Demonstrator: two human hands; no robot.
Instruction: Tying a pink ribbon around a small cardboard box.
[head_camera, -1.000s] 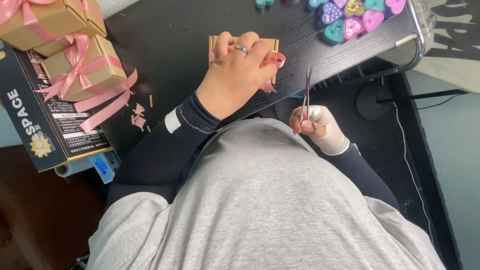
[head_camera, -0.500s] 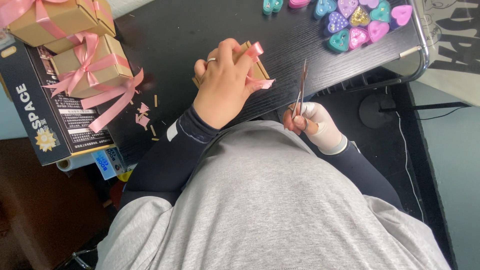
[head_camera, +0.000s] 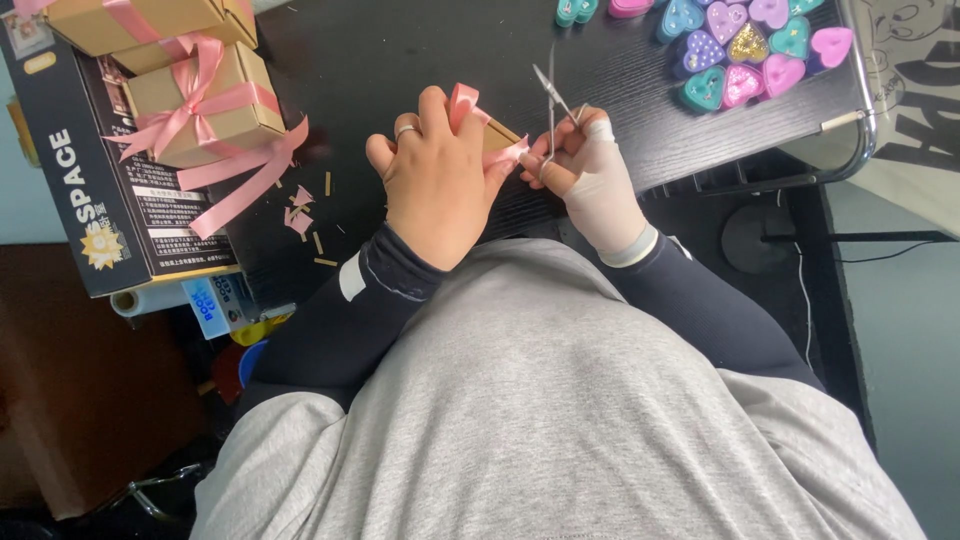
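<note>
The left hand (head_camera: 437, 180) closes its grip over a small kraft box (head_camera: 497, 134) near the surface's (head_camera: 400, 50) front edge, steadying it so the gloved right hand (head_camera: 590, 170), gripping thin scissors (head_camera: 553, 95), can reach the pink ribbon (head_camera: 465, 100)

The left hand (head_camera: 440, 185) covers most of the small box (head_camera: 497, 135) at frame centre, while the stacked gift boxes (head_camera: 150, 20) and heart-shaped cases (head_camera: 745, 45) run off the top edge.
</note>
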